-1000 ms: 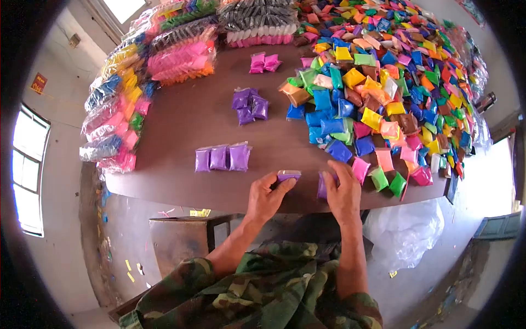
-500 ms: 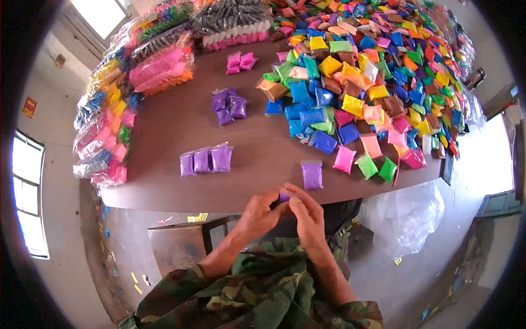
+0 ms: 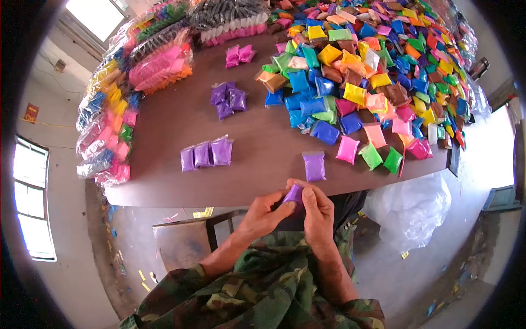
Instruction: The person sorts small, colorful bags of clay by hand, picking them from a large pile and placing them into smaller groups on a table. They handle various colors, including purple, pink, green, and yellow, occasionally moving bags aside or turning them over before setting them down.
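Observation:
Both my left hand (image 3: 267, 213) and my right hand (image 3: 316, 211) grip one small purple packet (image 3: 294, 194) just off the table's near edge. Fingers and thumbs cover much of it. A lone purple packet (image 3: 314, 166) lies flat on the table a little beyond my right hand. To the left, a row of three purple packets (image 3: 203, 154) rests side by side. Farther back sits a loose cluster of several purple packets (image 3: 229, 100), and behind that a few pink packets (image 3: 239, 55).
A large heap of multicoloured packets (image 3: 356, 96) spreads over the right of the brown table (image 3: 164, 126). Clear bags of sorted packets (image 3: 107, 120) line the left and back. Below stand a box-like stool (image 3: 183, 244) and a clear plastic bag (image 3: 408, 214).
More of the purple packet now shows between my hands, where fingers mostly hid it before. My right hand has shifted slightly right. The view has moved a little.

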Motion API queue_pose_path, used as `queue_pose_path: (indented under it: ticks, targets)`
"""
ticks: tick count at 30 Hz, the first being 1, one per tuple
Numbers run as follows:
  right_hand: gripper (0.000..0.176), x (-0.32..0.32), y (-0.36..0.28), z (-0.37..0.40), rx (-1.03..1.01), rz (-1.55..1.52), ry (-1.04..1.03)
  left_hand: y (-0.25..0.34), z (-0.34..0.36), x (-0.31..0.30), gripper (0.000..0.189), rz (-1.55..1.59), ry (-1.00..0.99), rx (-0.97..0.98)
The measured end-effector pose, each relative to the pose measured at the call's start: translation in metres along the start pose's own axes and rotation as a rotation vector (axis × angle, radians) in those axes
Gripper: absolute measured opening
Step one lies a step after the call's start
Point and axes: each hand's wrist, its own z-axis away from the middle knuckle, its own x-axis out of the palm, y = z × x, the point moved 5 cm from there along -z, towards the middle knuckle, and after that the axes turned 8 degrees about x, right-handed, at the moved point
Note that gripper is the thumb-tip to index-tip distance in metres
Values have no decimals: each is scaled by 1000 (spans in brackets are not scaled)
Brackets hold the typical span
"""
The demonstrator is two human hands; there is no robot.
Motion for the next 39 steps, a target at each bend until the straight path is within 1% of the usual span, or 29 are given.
queue_pose_path:
  ticks: [3, 7, 9, 10, 13, 18, 21, 22, 25, 28, 30, 34, 37, 39]
  targets:
    - [35, 0, 5, 2, 19, -84, 0, -4, -3, 2, 24, -41, 23, 80]
    - [34, 6, 3, 0, 127, -89, -14, -11, -3, -2, 26, -101, 84, 176]
    - [34, 7, 5, -1, 184, -130, -16, -6, -4, -4, 25, -76, 52, 108]
    - [33, 8, 4, -3, 152, -89, -15, -2, -2, -6, 25, -65, 43, 71]
    - [30, 15, 0, -12, 84, 15, -24, 14, 0, -9, 24, -186, 117, 168]
    - [25, 28, 2, -23, 58, 88, 7, 13, 1, -23, 22, -400, 195, 183]
    - [23, 35, 3, -31, 108, 159, 46, 9, -1, -31, 22, -427, 245, 239]
    - [23, 38, 4, -34, 133, 141, 40, 8, -1, -33, 23, -427, 262, 266]
    - [25, 42, 10, -38, 180, 89, 42, 5, 0, -38, 24, -374, 274, 167]
    - [30, 44, 15, -42, 200, -6, 85, -2, 2, -36, 23, -441, 276, 202]
    - [32, 43, 15, -43, 250, -115, 123, 5, 2, -30, 22, -386, 269, 203]
    - [38, 37, 19, -44, 270, -159, 104, 8, 1, -26, 19, -354, 253, 235]
    - [41, 37, 19, -45, 272, -168, 61, -2, 3, -25, 19, -124, 223, 208]
    - [42, 37, 15, -42, 280, -161, 39, 1, 6, -23, 21, -37, 220, 194]
